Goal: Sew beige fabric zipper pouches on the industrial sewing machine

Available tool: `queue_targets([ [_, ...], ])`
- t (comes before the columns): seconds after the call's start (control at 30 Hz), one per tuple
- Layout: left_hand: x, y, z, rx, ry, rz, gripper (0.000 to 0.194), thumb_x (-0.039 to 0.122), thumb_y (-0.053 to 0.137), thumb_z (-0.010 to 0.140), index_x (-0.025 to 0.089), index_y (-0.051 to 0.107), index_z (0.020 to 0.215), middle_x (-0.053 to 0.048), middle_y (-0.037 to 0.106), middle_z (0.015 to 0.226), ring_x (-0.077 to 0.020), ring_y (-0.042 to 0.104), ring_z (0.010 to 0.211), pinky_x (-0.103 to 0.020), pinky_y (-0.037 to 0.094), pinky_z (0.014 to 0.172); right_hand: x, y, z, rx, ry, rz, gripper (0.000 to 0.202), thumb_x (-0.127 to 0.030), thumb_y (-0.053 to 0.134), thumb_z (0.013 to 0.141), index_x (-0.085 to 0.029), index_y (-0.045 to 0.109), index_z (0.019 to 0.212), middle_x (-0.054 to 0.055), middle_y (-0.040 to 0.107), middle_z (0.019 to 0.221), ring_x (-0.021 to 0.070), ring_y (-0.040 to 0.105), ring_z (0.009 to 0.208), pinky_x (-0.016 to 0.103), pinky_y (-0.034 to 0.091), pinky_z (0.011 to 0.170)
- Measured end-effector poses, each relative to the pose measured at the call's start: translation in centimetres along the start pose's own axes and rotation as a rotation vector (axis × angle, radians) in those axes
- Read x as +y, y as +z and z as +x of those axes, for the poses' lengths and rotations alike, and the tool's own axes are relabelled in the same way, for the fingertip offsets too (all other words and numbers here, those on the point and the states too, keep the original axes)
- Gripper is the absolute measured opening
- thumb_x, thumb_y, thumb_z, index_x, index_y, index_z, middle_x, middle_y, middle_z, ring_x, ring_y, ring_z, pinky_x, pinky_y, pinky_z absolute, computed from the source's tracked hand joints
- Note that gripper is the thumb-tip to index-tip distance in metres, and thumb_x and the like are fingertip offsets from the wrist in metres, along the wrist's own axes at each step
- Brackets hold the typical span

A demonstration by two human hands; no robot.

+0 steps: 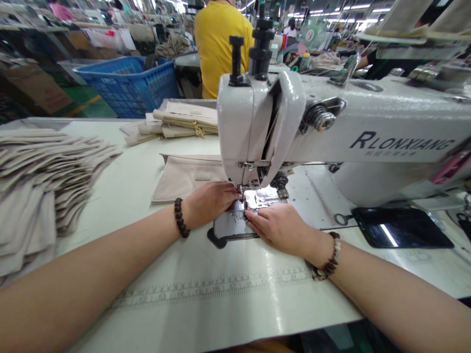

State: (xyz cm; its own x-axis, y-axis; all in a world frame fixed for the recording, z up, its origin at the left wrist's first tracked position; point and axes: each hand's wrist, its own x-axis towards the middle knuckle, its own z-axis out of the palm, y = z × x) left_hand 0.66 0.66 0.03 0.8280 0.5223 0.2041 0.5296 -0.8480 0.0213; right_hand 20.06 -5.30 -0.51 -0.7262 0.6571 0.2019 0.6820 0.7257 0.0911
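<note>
A white sewing machine [331, 122] stands over its metal plate [235, 223]. My left hand [211, 202] is just left of the needle area, fingers pressed together at the presser foot; whatever they grip is too small to make out. Close by on the right, my right hand [277, 226] has its fingers together, tips touching the plate in front of the foot. What lies under these fingertips is hidden. A beige fabric piece with a small label [184, 179] lies flat behind my left hand, partly covered by the machine head.
Stacked beige fabric strips [69, 171] lie at the left. Zippered beige pieces [191, 117] are piled behind. A black phone [401, 227] and scissors [343, 218] lie right. Beyond the table are a blue basket [128, 83] and a person in yellow [221, 44].
</note>
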Motion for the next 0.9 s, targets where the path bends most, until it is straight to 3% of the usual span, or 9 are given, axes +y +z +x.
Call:
queue_targets([
  [0.2,-1.0,-0.6,0.4,-0.045,-0.007,-0.026,0.020,0.017,0.047,0.085,0.018,0.066,0.091,-0.004,0.065,0.094,-0.0168,0.059,0.086,-0.028,0.047,0.077,0.0,0.1,0.1,0.000,0.014,0.006,0.029,-0.031,0.032,0.091,-0.017,0.057,0.093,-0.001,0.056,0.059,0.0087,0.041,0.047,0.029,0.010,0.049],
  [0.37,-2.9,-2.6,-1.1,-0.122,-0.074,0.008,0.024,0.026,0.044,0.087,0.017,0.063,0.100,-0.008,0.059,0.092,-0.0184,0.056,0.081,-0.030,0.046,0.072,0.0,-0.1,0.0,-0.002,0.012,0.026,0.029,-0.030,0.032,0.091,-0.016,0.058,0.092,0.000,0.058,0.060,0.0086,0.039,0.047,0.028,0.011,0.049],
  [0.43,-1.9,-3.6,-2.5,-0.201,-0.104,0.057,0.028,0.027,0.044,0.086,0.020,0.058,0.109,-0.008,0.056,0.086,-0.0193,0.055,0.073,-0.032,0.046,0.065,0.1,-0.3,-0.1,-0.001,-0.011,0.049,0.031,-0.029,0.032,0.091,-0.015,0.059,0.089,0.000,0.057,0.059,0.0086,0.040,0.048,0.028,0.013,0.049],
  [0.53,1.6,-4.7,-4.4,-0.372,-0.093,-0.037,0.037,0.028,0.045,0.086,0.025,0.046,0.122,-0.006,0.054,0.086,-0.0176,0.056,0.069,-0.030,0.046,0.063,0.2,-0.7,-0.2,0.014,-0.036,0.061,0.033,-0.028,0.032,0.091,-0.015,0.060,0.081,0.000,0.055,0.057,0.0092,0.040,0.049,0.027,0.015,0.050],
  [0.63,4.8,-4.9,-4.9,-0.490,-0.161,-0.131,0.038,0.027,0.043,0.087,0.022,0.044,0.125,-0.008,0.056,0.089,-0.0185,0.058,0.073,-0.031,0.047,0.066,0.3,-0.9,-0.2,0.024,-0.033,0.057,0.034,-0.028,0.032,0.090,-0.016,0.062,0.077,0.000,0.055,0.056,0.0095,0.040,0.049,0.027,0.015,0.050],
  [0.9,5.8,-4.9,-4.5,-0.426,-0.247,-0.161,0.037,0.033,0.044,0.087,0.019,0.049,0.121,-0.009,0.058,0.092,-0.0207,0.059,0.080,-0.034,0.049,0.072,0.7,-1.5,0.1,-0.130,0.076,0.072,0.030,-0.028,0.035,0.089,-0.017,0.063,0.085,0.002,0.061,0.066,0.0098,0.048,0.056,0.025,0.020,0.052],
])
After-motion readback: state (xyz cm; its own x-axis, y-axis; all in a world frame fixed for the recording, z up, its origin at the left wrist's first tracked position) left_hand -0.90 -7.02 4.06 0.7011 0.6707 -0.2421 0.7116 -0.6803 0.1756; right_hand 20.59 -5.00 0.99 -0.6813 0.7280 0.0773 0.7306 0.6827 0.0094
